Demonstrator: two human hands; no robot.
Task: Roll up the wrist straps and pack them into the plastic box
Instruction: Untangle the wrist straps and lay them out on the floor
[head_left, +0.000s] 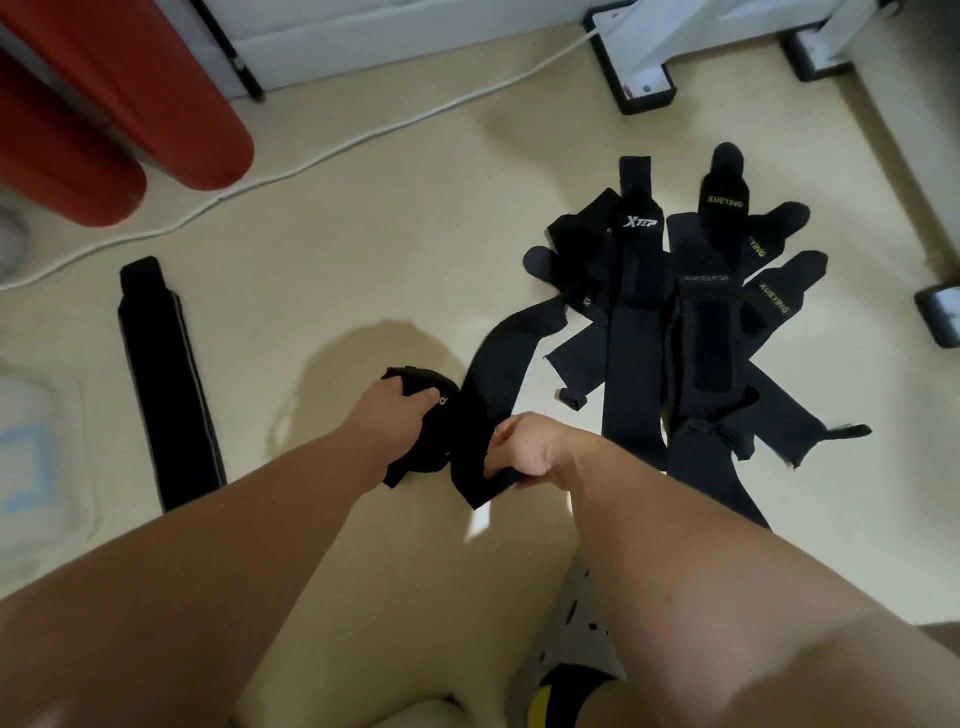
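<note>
My left hand (392, 413) grips one end of a black wrist strap (431, 415), which is bunched under my fingers. My right hand (524, 449) pinches a long black strap (498, 379) near its lower end; its far end trails up to the right across the floor. Whether these are one strap or two I cannot tell. A pile of several black wrist straps (691, 291) with white and yellow lettering lies on the floor to the right. Another long black strap (166, 379) lies flat by itself at the left. The clear plastic box (47, 467) sits at the left edge.
A white cable (311, 161) runs across the beige floor at the back. Red cylinders (130, 104) stand at the top left. A white frame with black feet (644, 78) stands at the top right. A sandal (566, 670) shows at the bottom.
</note>
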